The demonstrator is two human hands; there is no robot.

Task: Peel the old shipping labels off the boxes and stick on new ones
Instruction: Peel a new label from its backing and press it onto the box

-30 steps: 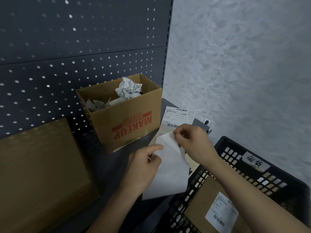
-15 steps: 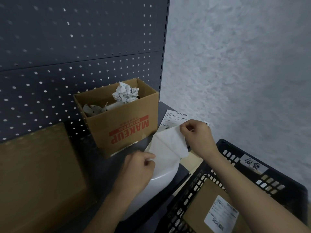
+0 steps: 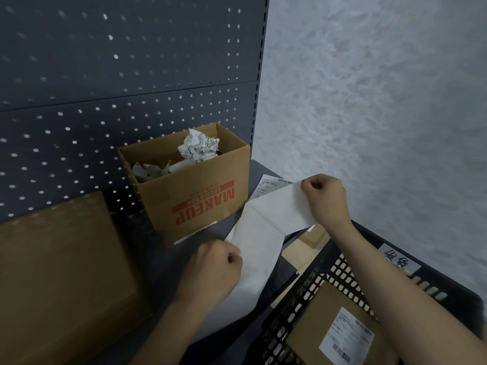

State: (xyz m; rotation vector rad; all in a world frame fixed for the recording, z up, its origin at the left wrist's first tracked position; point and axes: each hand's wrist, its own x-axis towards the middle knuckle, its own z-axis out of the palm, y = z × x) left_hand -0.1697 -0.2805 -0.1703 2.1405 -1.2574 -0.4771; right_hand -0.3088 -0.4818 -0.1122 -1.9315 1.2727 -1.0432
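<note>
left hand (image 3: 218, 270) pinches label sheet (image 3: 263, 227) low, right hand (image 3: 325, 198) pinches its top corner; best peel slowly, shallow angle, adhesive untouched.

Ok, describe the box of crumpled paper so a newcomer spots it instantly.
Find the dark pegboard wall. At its foot, on the grey shelf, stands an open cardboard box. Unlike the plain brown box to its left, it bears red upside-down MAKEUP lettering and holds crumpled paper.

Right hand (image 3: 322, 198) drawn up and away, left hand (image 3: 218, 270) lower — white sheet (image 3: 263, 233) now peeled wider apart between them
</note>
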